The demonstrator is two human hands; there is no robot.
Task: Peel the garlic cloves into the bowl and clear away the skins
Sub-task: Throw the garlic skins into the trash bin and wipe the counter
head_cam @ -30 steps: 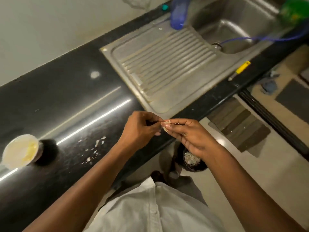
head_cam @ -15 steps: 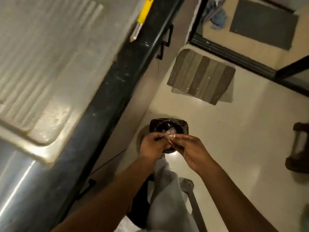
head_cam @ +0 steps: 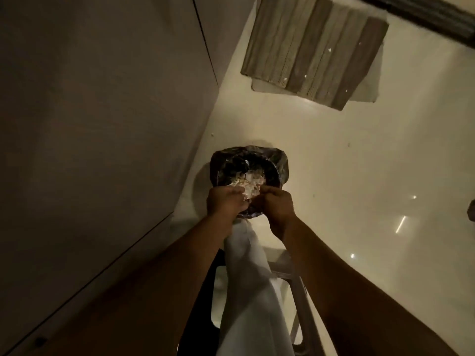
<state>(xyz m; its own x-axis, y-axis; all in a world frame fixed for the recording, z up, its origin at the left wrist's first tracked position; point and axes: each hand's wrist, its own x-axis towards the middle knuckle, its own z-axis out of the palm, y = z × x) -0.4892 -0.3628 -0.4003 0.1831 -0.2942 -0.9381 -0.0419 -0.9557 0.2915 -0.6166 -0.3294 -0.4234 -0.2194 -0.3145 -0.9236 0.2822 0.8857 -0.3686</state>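
Over the black bin [head_cam: 281, 165] on the floor, the left hand [head_cam: 226, 201] and right hand [head_cam: 277, 204] curl close together, holding I cannot tell what, and white garlic skins [head_cam: 250, 181] lie inside the bin.

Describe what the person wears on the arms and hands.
The left forearm and right forearm are bare to the frame edge: no sleeves in view. The left hand and right hand wear no gloves, and neither wrist shows a watch or band. Rings cannot be judged in this dim light.
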